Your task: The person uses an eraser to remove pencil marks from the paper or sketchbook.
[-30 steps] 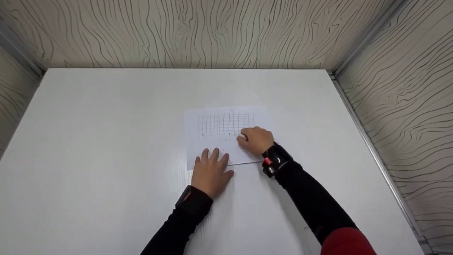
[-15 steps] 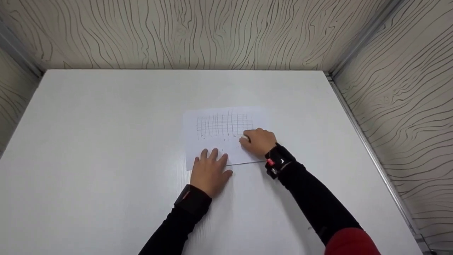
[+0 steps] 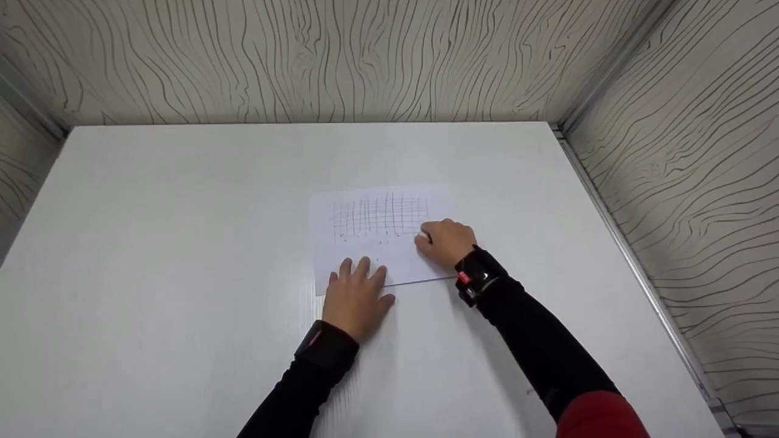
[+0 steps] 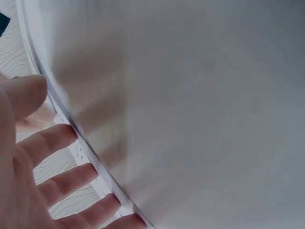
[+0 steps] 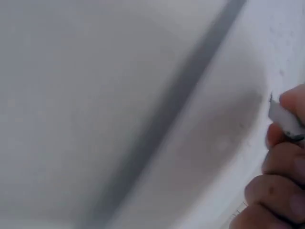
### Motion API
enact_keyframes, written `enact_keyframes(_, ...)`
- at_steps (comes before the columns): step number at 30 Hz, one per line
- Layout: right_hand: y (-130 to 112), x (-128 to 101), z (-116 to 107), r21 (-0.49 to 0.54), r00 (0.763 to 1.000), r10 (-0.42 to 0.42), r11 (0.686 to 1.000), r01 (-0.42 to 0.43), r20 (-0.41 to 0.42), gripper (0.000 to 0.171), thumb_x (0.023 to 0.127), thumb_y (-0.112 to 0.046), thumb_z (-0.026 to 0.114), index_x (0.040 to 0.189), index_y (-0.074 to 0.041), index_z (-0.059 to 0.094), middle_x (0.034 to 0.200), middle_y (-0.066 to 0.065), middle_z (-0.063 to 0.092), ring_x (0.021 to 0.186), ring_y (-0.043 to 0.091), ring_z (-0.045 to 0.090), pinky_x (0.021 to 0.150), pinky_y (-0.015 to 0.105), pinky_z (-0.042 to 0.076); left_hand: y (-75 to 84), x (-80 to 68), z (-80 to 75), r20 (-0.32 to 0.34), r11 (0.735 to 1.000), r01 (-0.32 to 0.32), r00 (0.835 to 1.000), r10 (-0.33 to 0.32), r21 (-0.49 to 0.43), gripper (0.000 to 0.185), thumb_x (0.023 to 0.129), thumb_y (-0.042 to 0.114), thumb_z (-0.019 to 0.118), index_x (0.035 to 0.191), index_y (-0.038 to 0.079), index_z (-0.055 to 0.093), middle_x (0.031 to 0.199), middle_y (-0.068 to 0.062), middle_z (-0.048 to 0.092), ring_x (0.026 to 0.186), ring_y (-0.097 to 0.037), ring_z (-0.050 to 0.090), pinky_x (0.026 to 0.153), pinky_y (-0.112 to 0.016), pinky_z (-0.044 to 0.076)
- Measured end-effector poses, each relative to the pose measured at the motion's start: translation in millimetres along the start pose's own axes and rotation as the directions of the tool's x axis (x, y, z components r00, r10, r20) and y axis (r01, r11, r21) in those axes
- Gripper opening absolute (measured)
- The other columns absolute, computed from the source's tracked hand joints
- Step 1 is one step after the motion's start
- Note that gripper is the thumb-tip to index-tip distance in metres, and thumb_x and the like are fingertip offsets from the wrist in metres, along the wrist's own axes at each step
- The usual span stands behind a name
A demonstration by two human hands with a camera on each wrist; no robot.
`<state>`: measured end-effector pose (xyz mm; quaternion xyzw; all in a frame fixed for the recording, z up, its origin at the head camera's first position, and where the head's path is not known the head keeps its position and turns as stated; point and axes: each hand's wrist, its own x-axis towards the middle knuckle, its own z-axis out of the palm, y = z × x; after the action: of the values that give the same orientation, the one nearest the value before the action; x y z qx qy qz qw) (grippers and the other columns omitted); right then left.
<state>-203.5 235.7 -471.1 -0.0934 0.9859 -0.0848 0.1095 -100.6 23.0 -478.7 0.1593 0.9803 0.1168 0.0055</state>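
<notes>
A white sheet of paper (image 3: 401,264) lies on the table with a hand-drawn pencil grid (image 3: 380,214) on its upper half. My left hand (image 3: 355,304) rests flat with spread fingers across the sheet's lower left edge; in the left wrist view its fingertips (image 4: 86,174) lie along that edge. My right hand (image 3: 447,243) pinches a small white eraser (image 5: 285,118) between thumb and curled fingers, at the grid's lower right corner. The eraser's tip looks greyed and is right at the paper. Small dark crumbs (image 3: 344,239) are scattered just below the grid.
The white table (image 3: 182,243) extends on all sides of the sheet. A wood-grain patterned wall (image 3: 304,61) stands behind it, another (image 3: 688,170) on the right. A small dark mark (image 3: 529,392) shows on the table beside my right forearm.
My right hand with the eraser has shifted slightly to the right over the paper. My left hand stays in place on the sheet; the head view has drifted a little.
</notes>
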Motion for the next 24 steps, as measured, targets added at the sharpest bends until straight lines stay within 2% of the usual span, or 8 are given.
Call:
enact_keyframes(3, 11.6, -2.8, -1.4, -0.014, 0.997, 0.071, 0.997, -0.071, -0.016, 0.033, 0.096, -0.036, 0.051, 0.071, -0.016, 0.047, 0.067, 0.001, 0.046, 0.071, 0.021, 0.047, 0.06, 0.033, 0.035, -0.7, 1.0, -1.7, -0.024, 1.0, 0.002, 1.0, -0.003, -0.002, 0.046, 0.09, 0.043, 0.065, 0.13, 0.021, 0.061, 0.128, -0.008, 0.058, 0.125, -0.037, 0.05, 0.098, -0.055, 0.047)
enact_keyframes(6, 23.9, -3.9, -4.3, -0.036, 0.988, 0.139, 0.989, -0.142, -0.066, 0.033, 0.096, -0.032, 0.053, 0.07, -0.013, 0.05, 0.065, 0.003, 0.048, 0.069, 0.021, 0.048, 0.059, 0.034, 0.035, -0.4, 1.3, -0.4, -0.032, 1.0, 0.0, 0.999, 0.0, -0.01, 0.045, 0.09, 0.042, 0.066, 0.129, 0.02, 0.062, 0.127, -0.008, 0.058, 0.123, -0.037, 0.05, 0.098, -0.055, 0.047)
enact_keyframes(8, 25.6, -2.4, -3.5, -0.026, 0.987, 0.143, 0.989, -0.145, -0.068, 0.031, 0.096, -0.032, 0.053, 0.071, -0.013, 0.052, 0.066, 0.002, 0.05, 0.068, 0.021, 0.049, 0.06, 0.034, 0.036, 0.2, 0.1, 2.0, -0.017, 1.0, -0.003, 1.0, 0.002, -0.013, 0.047, 0.09, 0.043, 0.065, 0.13, 0.02, 0.061, 0.127, -0.009, 0.058, 0.123, -0.037, 0.05, 0.097, -0.056, 0.047)
enact_keyframes(10, 21.4, 0.7, -1.7, -0.003, 0.992, 0.122, 0.993, -0.122, -0.037, 0.031, 0.096, -0.033, 0.052, 0.073, -0.012, 0.054, 0.068, 0.003, 0.052, 0.069, 0.021, 0.05, 0.062, 0.035, 0.038, 0.7, -1.2, 4.5, 0.0, 1.0, -0.003, 1.0, 0.002, -0.016, 0.048, 0.09, 0.043, 0.065, 0.131, 0.019, 0.061, 0.129, -0.01, 0.058, 0.124, -0.038, 0.049, 0.098, -0.057, 0.046)
enact_keyframes(13, 17.9, 3.9, 2.0, 0.035, 0.993, 0.109, 0.993, -0.11, 0.033, 0.031, 0.097, -0.038, 0.05, 0.082, -0.013, 0.06, 0.077, 0.004, 0.058, 0.076, 0.022, 0.052, 0.067, 0.037, 0.041, 1.2, -2.7, 5.3, 0.01, 1.0, 0.005, 1.0, -0.005, -0.013, 0.049, 0.09, 0.044, 0.064, 0.133, 0.02, 0.06, 0.133, -0.009, 0.057, 0.126, -0.038, 0.049, 0.1, -0.057, 0.045)
enact_keyframes(15, 21.4, 3.8, 2.0, 0.041, 0.99, 0.13, 0.99, -0.132, 0.049, 0.032, 0.097, -0.039, 0.05, 0.09, -0.012, 0.064, 0.085, 0.006, 0.063, 0.082, 0.024, 0.056, 0.072, 0.04, 0.044, 1.4, -2.5, 4.7, -0.001, 1.0, 0.009, 1.0, -0.009, -0.013, 0.048, 0.09, 0.044, 0.064, 0.132, 0.021, 0.06, 0.133, -0.009, 0.057, 0.128, -0.038, 0.048, 0.101, -0.057, 0.045)
enact_keyframes(19, 38.3, 0.6, -0.3, 0.028, 0.982, 0.187, 0.982, -0.187, 0.011, 0.03, 0.097, -0.037, 0.051, 0.093, -0.011, 0.066, 0.089, 0.009, 0.067, 0.084, 0.027, 0.058, 0.073, 0.043, 0.046, 2.3, -2.0, 4.2, -0.015, 1.0, -0.002, 1.0, 0.002, -0.016, 0.047, 0.09, 0.043, 0.065, 0.13, 0.02, 0.061, 0.133, -0.009, 0.057, 0.128, -0.038, 0.049, 0.101, -0.056, 0.045)
enact_keyframes(24, 40.1, 0.1, -0.1, -0.007, 0.981, 0.19, 0.982, -0.19, -0.049, 0.028, 0.097, -0.032, 0.053, 0.08, -0.01, 0.059, 0.075, 0.007, 0.06, 0.07, 0.024, 0.053, 0.062, 0.037, 0.04, 3.1, -3.4, 7.7, -0.01, 1.0, -0.016, 1.0, 0.016, -0.02, 0.046, 0.089, 0.042, 0.065, 0.129, 0.019, 0.061, 0.131, -0.01, 0.057, 0.127, -0.04, 0.049, 0.099, -0.058, 0.046)
